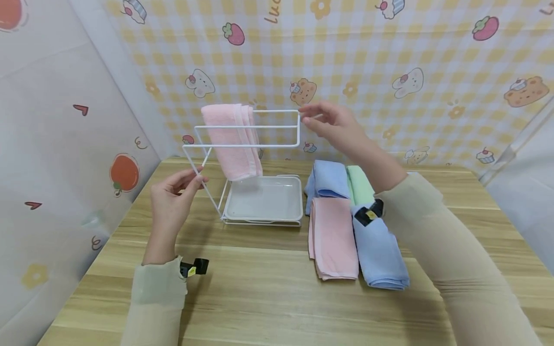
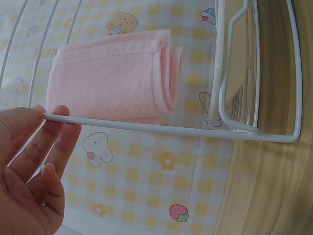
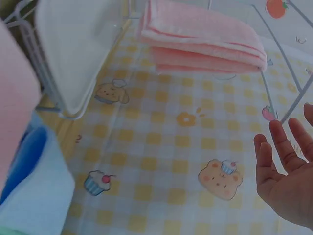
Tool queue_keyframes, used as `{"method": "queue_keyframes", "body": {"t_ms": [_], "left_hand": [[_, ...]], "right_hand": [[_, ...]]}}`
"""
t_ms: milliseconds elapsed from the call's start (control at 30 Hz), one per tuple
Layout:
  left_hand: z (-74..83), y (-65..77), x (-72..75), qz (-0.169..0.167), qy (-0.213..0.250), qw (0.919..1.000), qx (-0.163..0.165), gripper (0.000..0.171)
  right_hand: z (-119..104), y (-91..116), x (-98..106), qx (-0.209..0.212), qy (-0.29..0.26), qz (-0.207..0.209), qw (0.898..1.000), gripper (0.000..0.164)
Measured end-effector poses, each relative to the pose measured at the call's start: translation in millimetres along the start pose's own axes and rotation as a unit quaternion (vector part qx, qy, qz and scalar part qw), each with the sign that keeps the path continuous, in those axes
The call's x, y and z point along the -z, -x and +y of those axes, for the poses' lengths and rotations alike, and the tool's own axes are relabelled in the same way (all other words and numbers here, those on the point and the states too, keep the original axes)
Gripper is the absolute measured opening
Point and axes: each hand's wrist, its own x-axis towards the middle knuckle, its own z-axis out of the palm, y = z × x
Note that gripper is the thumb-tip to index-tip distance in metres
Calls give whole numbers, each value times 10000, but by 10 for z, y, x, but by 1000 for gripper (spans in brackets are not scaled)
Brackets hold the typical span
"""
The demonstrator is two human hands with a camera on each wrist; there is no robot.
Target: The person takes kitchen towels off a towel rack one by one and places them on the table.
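A white wire rack (image 1: pixel 246 145) stands on the table, its upper rails reaching to the right above a white tray (image 1: pixel 264 198). My left hand (image 1: pixel 173 192) pinches the rack's left upright; the left wrist view shows thumb and fingertips on the wire (image 2: pixel 146 126). A folded pink towel (image 1: pixel 231 142) hangs over the back rail, toward its left end. At the right end of the rails is my right hand (image 1: pixel 335 125), fingertips right by the back corner. In the right wrist view, its fingers (image 3: pixel 286 149) are spread and loosely extended beside the rail end.
Right of the tray lie several folded towels: a pink one (image 1: pixel 333 240), a blue one (image 1: pixel 383 252) at the front, another blue one (image 1: pixel 331 179) behind, and a green one (image 1: pixel 359 185) partly under my right arm. A patterned yellow checked cloth (image 1: pixel 268 62) forms the back wall.
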Motion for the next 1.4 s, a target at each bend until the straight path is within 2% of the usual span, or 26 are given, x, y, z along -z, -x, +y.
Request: {"method": "queue_keyframes", "body": {"t_ms": [100, 200, 300, 400, 667, 767, 1000, 1200, 1400], "left_hand": [[-4, -6, -9, 0, -2, 10000, -22, 20], [-6, -13, -18, -16, -11, 10000, -20, 20], [-1, -18, -21, -23, -23, 10000, -18, 20], [2, -18, -20, -26, -31, 10000, -4, 21], [-6, -5, -30, -46, 0, 10000, 77, 22], [-2, -7, -28, -31, -17, 10000, 35, 21], [-2, -19, -22, -35, -27, 10000, -1, 21], [1, -14, -13, -41, -57, 10000, -20, 20], [-8, -3, 0, -3, -85, 10000, -49, 19]], "right_hand": [[-93, -108, -43, 27, 49, 306, 9995, 32], [-176, -192, -55, 65, -198, 650, 9977, 28], [-274, -256, -58, 46, -488, 701, 9963, 27], [-367, -329, -88, 14, -474, 455, 9978, 28], [-545, -555, -243, -8, 385, -390, 9985, 33], [-577, -645, -302, 126, 803, -749, 9939, 36], [-565, -795, -434, 919, 1267, -1446, 9770, 44], [-592, -844, -490, 1007, 1222, -1764, 9715, 54], [-647, -931, -635, 1087, 1574, -2076, 9593, 56]]}}
